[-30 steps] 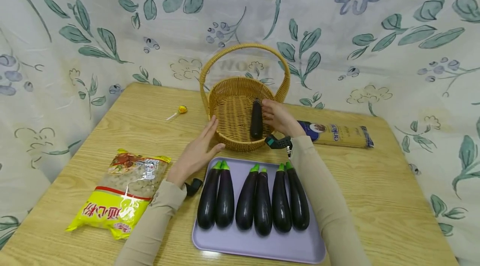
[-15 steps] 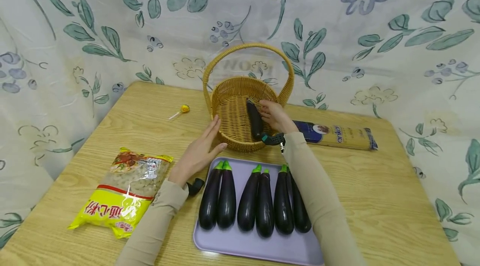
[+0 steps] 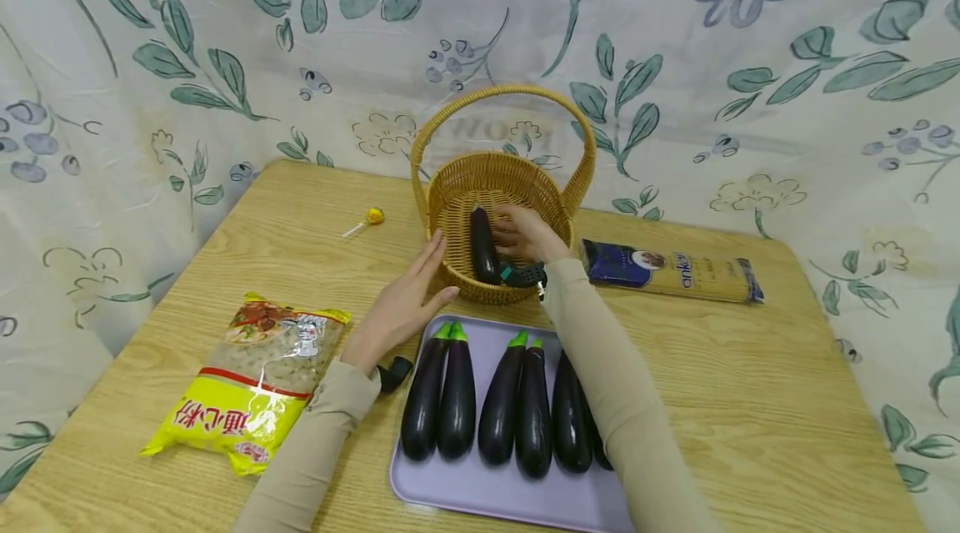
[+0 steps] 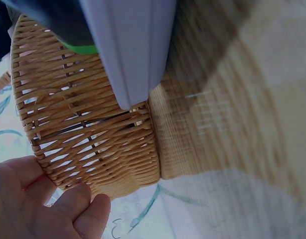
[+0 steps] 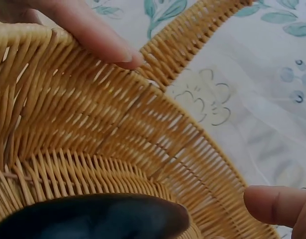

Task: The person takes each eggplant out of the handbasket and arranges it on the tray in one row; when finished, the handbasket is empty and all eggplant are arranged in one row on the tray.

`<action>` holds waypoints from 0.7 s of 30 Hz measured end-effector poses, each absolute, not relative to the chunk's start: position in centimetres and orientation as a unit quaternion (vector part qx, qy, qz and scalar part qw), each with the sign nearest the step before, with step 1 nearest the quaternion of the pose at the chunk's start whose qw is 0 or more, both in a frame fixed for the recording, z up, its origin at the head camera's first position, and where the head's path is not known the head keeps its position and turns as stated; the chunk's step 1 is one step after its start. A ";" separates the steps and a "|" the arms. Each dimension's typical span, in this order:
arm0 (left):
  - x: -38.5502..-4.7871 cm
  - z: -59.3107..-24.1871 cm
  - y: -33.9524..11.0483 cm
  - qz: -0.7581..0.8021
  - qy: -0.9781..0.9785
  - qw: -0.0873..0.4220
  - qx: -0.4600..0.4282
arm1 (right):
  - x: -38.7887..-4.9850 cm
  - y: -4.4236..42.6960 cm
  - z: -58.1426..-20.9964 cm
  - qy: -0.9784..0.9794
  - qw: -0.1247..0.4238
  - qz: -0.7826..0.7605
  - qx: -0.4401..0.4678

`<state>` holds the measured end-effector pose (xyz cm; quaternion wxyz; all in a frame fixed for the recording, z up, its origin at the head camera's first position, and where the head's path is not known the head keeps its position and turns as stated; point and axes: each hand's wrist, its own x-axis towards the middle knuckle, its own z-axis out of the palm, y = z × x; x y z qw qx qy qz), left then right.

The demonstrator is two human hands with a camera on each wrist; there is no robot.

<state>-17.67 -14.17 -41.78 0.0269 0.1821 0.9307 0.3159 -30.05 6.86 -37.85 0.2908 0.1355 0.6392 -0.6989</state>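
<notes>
A dark eggplant [image 3: 483,248] lies inside a round wicker basket [image 3: 491,293] with a tall arched handle. My right hand [image 3: 528,234] is over the basket's interior, just right of the eggplant, its fingers spread and not wrapped round it; whether they touch it cannot be told. In the right wrist view, the eggplant [image 5: 98,216] shows below the separated thumb and finger. Against the basket's left rim rest the extended fingers of my left hand [image 3: 401,308]. The left wrist view has this hand [image 4: 48,204] touching the woven wall [image 4: 93,134].
A lilac tray [image 3: 480,493] in front of the basket carries several eggplants [image 3: 457,399], partly covered by the right sleeve. A yellow pasta bag [image 3: 251,383] lies left, a lollipop [image 3: 373,217] behind it. A noodle packet [image 3: 675,270] lies right of the basket.
The eggplant in the basket has shifted left, with my right hand moving left beside it. My left hand stays at the basket's rim. The head view has turned slightly.
</notes>
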 end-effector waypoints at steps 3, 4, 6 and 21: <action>-17.7 -41.8 -14.1 0.317 0.931 0.030 0.180 | -30.1 6.5 -38.0 0.647 0.300 -0.690 0.128; -17.7 -41.8 -14.1 0.318 0.931 0.031 0.180 | -29.9 6.3 -37.7 0.648 0.306 -0.687 0.119; -17.7 -41.8 -14.1 0.317 0.931 0.031 0.178 | -29.9 6.1 -37.7 0.645 0.320 -0.686 0.105; -17.6 -41.6 -14.0 0.319 0.930 0.028 0.181 | -29.9 4.8 -38.4 0.638 0.433 -0.637 0.019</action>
